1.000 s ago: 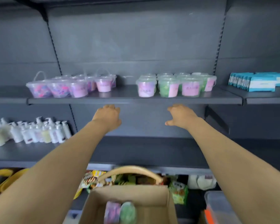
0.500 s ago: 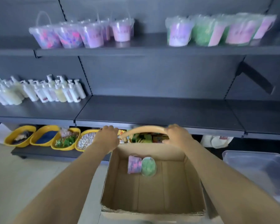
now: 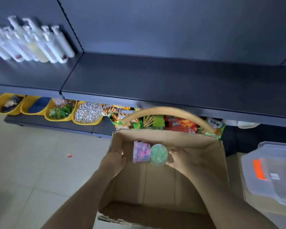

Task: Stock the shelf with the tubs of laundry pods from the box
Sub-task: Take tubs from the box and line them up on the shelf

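An open cardboard box (image 3: 163, 138) stands on the floor below me. At its far end lie two tubs of laundry pods side by side: a pink tub (image 3: 141, 154) on its side and a green tub (image 3: 159, 154) with its lid facing up. My left hand (image 3: 115, 160) is inside the box just left of the pink tub, fingers apart, with a small gap to it. My right hand (image 3: 182, 158) is on the other side, thumb and fingertips against the green tub's right edge. The dark shelf (image 3: 155, 80) above the box is bare in its middle section.
White pump bottles (image 3: 33, 42) stand on the shelf at the left. Under the shelf are several yellow bins (image 3: 59, 111) and a wooden-handled basket (image 3: 168, 111) of snack packs. A clear lidded plastic bin (image 3: 271, 176) sits right of the box. Tiled floor lies to the left.
My view tipped down from the upper shelf to the box. Both hands dropped from the shelf edge to the box rim, then inside it on either side of the two tubs.
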`<act>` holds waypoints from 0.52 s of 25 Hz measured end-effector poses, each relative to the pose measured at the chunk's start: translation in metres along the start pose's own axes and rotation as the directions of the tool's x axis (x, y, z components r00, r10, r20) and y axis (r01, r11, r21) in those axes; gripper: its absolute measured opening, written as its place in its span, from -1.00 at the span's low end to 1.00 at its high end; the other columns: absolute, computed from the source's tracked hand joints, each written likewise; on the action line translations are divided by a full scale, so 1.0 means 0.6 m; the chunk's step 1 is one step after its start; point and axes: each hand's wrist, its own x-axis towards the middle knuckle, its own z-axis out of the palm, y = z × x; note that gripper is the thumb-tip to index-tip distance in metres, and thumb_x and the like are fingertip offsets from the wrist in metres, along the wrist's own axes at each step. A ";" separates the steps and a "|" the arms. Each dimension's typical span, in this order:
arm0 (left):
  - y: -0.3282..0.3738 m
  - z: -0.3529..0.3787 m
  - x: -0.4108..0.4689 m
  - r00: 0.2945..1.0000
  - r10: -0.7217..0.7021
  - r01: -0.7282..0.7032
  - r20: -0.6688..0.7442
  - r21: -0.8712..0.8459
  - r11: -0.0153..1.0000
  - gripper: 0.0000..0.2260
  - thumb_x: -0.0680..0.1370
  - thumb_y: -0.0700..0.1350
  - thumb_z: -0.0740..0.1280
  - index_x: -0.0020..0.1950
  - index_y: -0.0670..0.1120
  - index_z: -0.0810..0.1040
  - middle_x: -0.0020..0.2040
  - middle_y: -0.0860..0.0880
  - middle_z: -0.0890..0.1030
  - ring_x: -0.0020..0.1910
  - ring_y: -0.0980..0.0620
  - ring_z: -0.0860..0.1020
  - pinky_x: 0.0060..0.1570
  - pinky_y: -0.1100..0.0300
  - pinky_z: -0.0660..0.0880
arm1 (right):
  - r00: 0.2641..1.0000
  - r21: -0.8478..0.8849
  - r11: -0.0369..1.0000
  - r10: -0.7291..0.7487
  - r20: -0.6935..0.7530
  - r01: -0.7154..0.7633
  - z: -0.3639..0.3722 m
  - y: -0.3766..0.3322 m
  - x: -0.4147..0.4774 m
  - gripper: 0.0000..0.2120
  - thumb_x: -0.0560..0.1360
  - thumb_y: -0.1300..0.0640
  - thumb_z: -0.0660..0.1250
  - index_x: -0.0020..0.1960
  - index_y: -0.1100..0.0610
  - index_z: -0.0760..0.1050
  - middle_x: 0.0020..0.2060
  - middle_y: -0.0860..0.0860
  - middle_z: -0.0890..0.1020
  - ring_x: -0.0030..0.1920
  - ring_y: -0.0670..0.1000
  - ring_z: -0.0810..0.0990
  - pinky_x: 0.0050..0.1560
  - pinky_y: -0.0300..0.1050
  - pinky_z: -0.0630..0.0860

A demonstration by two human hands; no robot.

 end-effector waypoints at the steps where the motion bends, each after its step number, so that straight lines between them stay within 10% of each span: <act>1: -0.004 0.021 0.008 1.000 -0.022 0.023 0.018 -0.057 0.998 -0.69 0.53 -0.08 0.21 0.24 -0.15 0.47 0.16 -0.16 0.55 0.23 -0.14 0.46 0.17 0.07 0.44 | 1.000 0.013 1.000 0.004 0.013 -0.004 0.018 -0.001 0.013 -0.56 0.46 -0.14 0.29 0.25 0.08 0.46 0.18 0.00 0.56 0.19 0.03 0.49 0.07 -0.10 0.47; 13: 0.005 0.231 0.075 0.911 -0.202 0.382 0.358 -0.552 0.742 -0.73 0.60 -0.16 0.19 0.23 -0.27 0.48 0.22 -0.22 0.55 0.22 -0.17 0.50 0.17 0.13 0.39 | 0.954 0.299 0.921 0.287 -0.084 -0.250 0.171 -0.025 0.142 -0.39 0.52 -0.12 0.25 0.41 0.23 0.24 0.32 0.14 0.41 0.33 0.12 0.36 0.26 -0.08 0.31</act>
